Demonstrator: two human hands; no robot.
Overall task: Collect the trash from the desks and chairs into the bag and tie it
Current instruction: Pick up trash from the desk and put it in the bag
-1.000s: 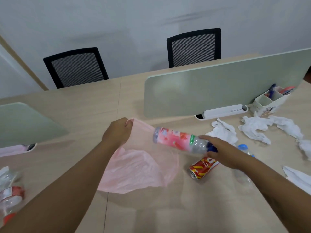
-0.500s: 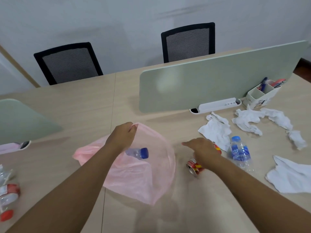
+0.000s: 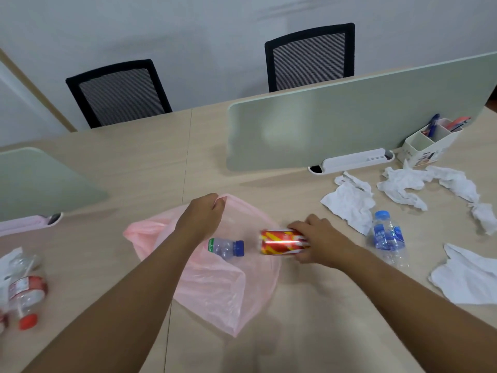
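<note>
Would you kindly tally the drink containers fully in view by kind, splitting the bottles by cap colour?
Blue-capped bottles: 2
Red-capped bottles: 1
Cans: 1
Total: 4

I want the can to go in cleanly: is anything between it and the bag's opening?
Only the blue-capped bottle, lying in the mouth of the pink bag, cap toward the red can in the right hand. The left hand holds the rim up.
</note>
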